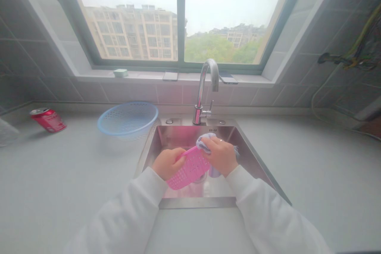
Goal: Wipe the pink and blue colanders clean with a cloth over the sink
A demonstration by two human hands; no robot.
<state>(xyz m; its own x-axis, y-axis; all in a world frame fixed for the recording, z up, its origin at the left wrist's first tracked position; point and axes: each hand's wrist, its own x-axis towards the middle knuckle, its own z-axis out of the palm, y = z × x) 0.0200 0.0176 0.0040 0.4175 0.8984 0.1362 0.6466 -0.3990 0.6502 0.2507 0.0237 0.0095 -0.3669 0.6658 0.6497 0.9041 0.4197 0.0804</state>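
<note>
Over the steel sink [175,137], my left hand [167,162] grips the narrow handle end of a pink perforated plastic strainer [190,170]. My right hand [217,155] holds a crumpled pale blue cloth [204,143] against the strainer's upper edge. The hands are close together, and they hide part of the strainer. Both sit low in the basin, below the chrome faucet [202,91]. A small pale purple object [214,172] shows below my right hand, partly hidden.
A blue perforated basket [127,120] stands on the pale countertop [65,174] left of the sink, with a red drink can [48,120] lying beyond it. Two phones [170,76] and a green soap dish [120,72] rest on the windowsill. Loose cables [348,60] hang on the right wall.
</note>
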